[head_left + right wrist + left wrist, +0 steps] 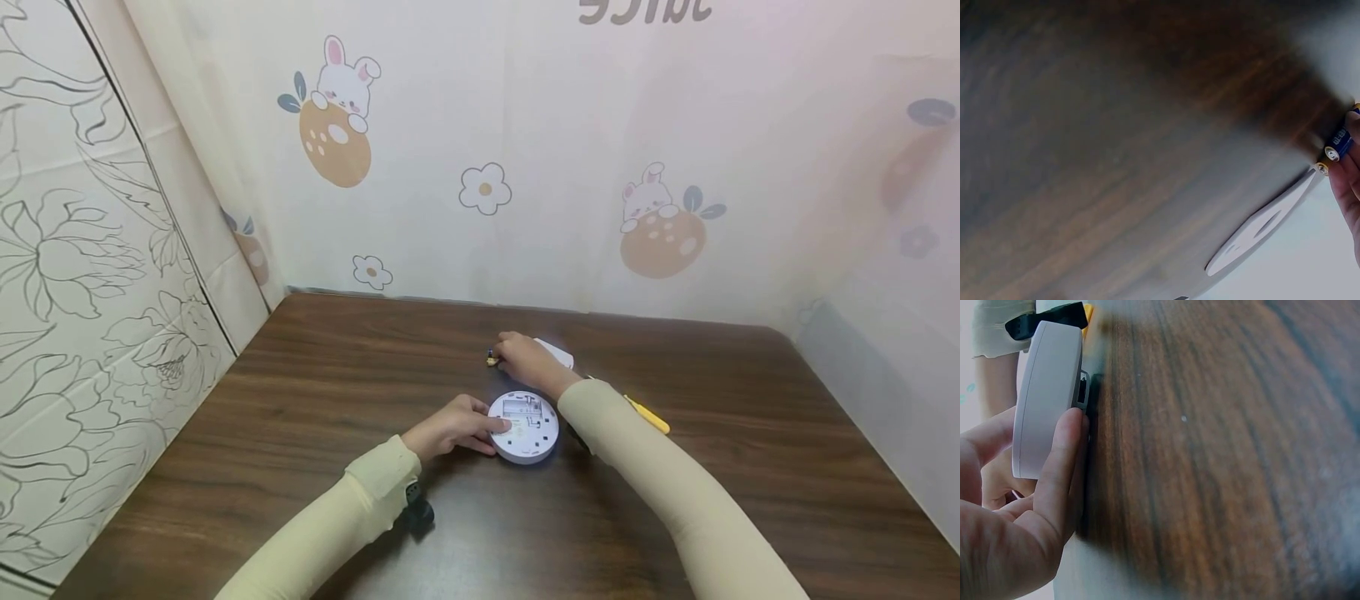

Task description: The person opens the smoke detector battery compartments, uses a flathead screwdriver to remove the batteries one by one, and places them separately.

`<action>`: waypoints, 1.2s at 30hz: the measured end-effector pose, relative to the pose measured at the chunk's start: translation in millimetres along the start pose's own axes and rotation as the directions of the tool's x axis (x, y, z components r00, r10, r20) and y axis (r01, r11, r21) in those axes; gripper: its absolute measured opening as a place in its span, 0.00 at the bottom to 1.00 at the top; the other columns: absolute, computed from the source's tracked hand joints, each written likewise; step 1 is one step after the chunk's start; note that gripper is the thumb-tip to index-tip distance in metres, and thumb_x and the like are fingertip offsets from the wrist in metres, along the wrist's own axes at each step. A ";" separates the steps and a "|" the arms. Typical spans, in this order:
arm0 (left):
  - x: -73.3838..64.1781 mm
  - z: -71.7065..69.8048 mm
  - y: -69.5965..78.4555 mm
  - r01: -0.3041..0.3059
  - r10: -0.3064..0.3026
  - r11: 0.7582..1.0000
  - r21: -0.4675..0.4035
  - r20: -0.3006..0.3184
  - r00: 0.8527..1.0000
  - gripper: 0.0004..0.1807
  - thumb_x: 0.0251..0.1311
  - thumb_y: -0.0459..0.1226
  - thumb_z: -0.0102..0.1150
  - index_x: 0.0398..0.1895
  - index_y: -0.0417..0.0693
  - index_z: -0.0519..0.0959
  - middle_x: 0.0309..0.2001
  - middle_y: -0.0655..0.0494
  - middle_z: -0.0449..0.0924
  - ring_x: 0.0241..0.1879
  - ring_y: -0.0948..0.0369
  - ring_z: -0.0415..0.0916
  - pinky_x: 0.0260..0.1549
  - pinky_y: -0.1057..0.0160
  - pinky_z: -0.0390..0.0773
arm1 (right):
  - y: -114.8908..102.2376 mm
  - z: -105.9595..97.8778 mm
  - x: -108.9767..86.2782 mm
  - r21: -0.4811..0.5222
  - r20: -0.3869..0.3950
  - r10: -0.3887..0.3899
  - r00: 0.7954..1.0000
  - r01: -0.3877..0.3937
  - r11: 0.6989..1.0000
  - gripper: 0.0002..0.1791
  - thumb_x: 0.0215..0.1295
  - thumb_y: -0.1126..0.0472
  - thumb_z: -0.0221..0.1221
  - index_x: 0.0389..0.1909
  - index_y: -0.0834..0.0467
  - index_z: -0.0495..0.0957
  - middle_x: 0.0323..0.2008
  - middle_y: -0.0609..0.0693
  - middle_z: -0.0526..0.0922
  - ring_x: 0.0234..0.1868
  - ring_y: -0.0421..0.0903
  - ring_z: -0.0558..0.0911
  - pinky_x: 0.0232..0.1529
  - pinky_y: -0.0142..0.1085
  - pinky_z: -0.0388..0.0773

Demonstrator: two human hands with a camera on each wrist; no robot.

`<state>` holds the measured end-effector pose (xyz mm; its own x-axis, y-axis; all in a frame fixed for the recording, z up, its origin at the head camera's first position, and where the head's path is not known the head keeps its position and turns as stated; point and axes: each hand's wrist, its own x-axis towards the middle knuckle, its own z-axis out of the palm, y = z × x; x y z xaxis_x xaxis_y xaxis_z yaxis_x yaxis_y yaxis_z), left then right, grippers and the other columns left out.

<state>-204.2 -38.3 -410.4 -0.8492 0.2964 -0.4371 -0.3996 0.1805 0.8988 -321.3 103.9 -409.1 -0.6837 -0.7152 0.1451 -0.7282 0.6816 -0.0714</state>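
My left hand [459, 427] grips a round white smoke alarm [528, 442] near the middle of the table, thumb on its face and fingers at its side. A rectangular battery compartment [522, 407] shows uncovered in that face. Seen from the left wrist, the alarm's smooth side wall [1050, 400] stands close over the tabletop, with a fingertip against its edge. Beyond the alarm, my right hand [523, 358] pinches a blue battery [1339, 142]. A second battery [1322, 168] shows its end right under it; fingers hide the rest.
A flat white plate [557, 353] with cutouts lies just right of my right hand, partly behind it. Past the right forearm is a yellow-handled tool [648, 414] on the dark wooden table [360, 358]. A printed curtain [450, 108] hangs behind the far edge.
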 end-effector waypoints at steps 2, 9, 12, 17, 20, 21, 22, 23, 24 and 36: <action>0.4 0.9 -0.1 0.003 -0.003 1.000 -0.004 0.001 1.000 0.15 0.49 0.33 0.62 0.36 0.31 0.73 0.26 0.46 0.76 0.23 0.59 0.76 0.27 0.59 0.81 | 0.2 -1.0 -1.5 0.005 -0.005 -0.006 1.000 0.006 1.000 0.08 0.53 0.64 0.60 0.35 0.60 0.80 0.30 0.48 0.73 0.32 0.42 0.75 0.33 0.32 0.76; 1.4 3.3 -1.2 0.013 -0.013 1.000 -0.006 0.004 1.000 0.16 0.49 0.33 0.62 0.39 0.30 0.72 0.28 0.46 0.76 0.24 0.59 0.77 0.28 0.59 0.81 | 2.4 -5.9 -6.4 0.025 -0.028 -0.033 0.999 0.034 0.999 0.08 0.51 0.64 0.62 0.35 0.60 0.81 0.28 0.47 0.72 0.30 0.42 0.74 0.33 0.32 0.76; 1.4 3.3 -1.6 0.010 -0.010 1.000 -0.011 0.001 1.000 0.17 0.49 0.33 0.62 0.40 0.30 0.72 0.28 0.46 0.76 0.24 0.58 0.77 0.28 0.59 0.81 | 4.4 -9.9 -7.2 0.005 -0.040 -0.028 0.999 0.028 1.000 0.09 0.51 0.64 0.62 0.34 0.59 0.80 0.27 0.47 0.71 0.29 0.42 0.73 0.31 0.32 0.75; 1.8 1.9 0.5 0.013 -0.013 1.000 -0.011 -0.011 1.000 0.19 0.49 0.34 0.62 0.41 0.30 0.71 0.27 0.45 0.77 0.24 0.58 0.77 0.28 0.59 0.81 | 9.7 -22.8 -9.8 -0.035 -0.065 -0.002 0.998 0.000 0.999 0.10 0.50 0.64 0.63 0.35 0.60 0.80 0.30 0.49 0.71 0.31 0.44 0.72 0.31 0.35 0.76; 2.0 1.4 2.9 0.016 -0.016 1.000 -0.018 -0.011 1.000 0.20 0.49 0.34 0.62 0.42 0.29 0.70 0.27 0.46 0.77 0.23 0.58 0.77 0.28 0.59 0.81 | 15.4 -32.6 -15.2 -0.042 -0.074 0.021 0.997 -0.025 0.999 0.12 0.49 0.64 0.63 0.37 0.61 0.79 0.32 0.51 0.73 0.34 0.46 0.73 0.33 0.37 0.76; 1.9 1.4 3.5 0.016 -0.016 1.000 -0.022 -0.009 1.000 0.20 0.49 0.34 0.62 0.42 0.29 0.70 0.26 0.46 0.77 0.23 0.58 0.77 0.28 0.59 0.81 | 17.7 -35.7 -17.6 -0.043 -0.076 0.027 0.997 -0.030 0.999 0.12 0.49 0.64 0.63 0.37 0.61 0.79 0.33 0.52 0.73 0.34 0.47 0.74 0.34 0.38 0.76; 1.3 1.5 4.1 0.013 -0.013 1.000 -0.023 -0.007 1.000 0.20 0.49 0.33 0.62 0.42 0.29 0.70 0.26 0.46 0.76 0.23 0.58 0.77 0.28 0.59 0.81 | 20.1 -38.4 -20.1 -0.048 -0.076 0.033 0.997 -0.037 0.998 0.12 0.49 0.64 0.63 0.37 0.62 0.79 0.33 0.52 0.73 0.34 0.48 0.74 0.34 0.39 0.76; 0.7 1.6 4.6 0.013 -0.013 1.000 -0.023 -0.007 1.000 0.20 0.49 0.33 0.62 0.42 0.29 0.70 0.26 0.46 0.76 0.23 0.58 0.77 0.28 0.59 0.81 | 22.5 -41.2 -22.8 -0.058 -0.074 0.040 0.996 -0.044 0.997 0.13 0.49 0.64 0.63 0.38 0.62 0.78 0.34 0.53 0.74 0.35 0.49 0.74 0.35 0.40 0.77; 0.3 1.6 4.8 0.012 -0.012 1.000 -0.025 -0.005 1.000 0.20 0.49 0.33 0.62 0.41 0.29 0.69 0.26 0.46 0.76 0.23 0.58 0.77 0.28 0.59 0.81 | 25.2 -43.4 -25.2 -0.064 -0.073 0.045 0.996 -0.050 0.997 0.13 0.50 0.64 0.62 0.38 0.62 0.78 0.35 0.54 0.74 0.36 0.49 0.74 0.36 0.40 0.77; 0.8 5.9 0.5 -0.009 0.009 1.000 -0.023 -0.005 1.000 0.15 0.48 0.31 0.62 0.36 0.30 0.72 0.23 0.47 0.77 0.21 0.59 0.76 0.27 0.58 0.81 | 55.4 -45.0 -37.1 0.107 0.022 0.308 0.951 -0.308 0.945 0.16 0.53 0.57 0.60 0.38 0.66 0.76 0.35 0.57 0.76 0.38 0.53 0.75 0.40 0.45 0.74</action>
<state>-203.0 -32.5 -410.5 -0.8542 0.2937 -0.4291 -0.4000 0.1561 0.9031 -334.1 175.2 -374.0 -0.8755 -0.4739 0.0948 -0.4827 0.8482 -0.2180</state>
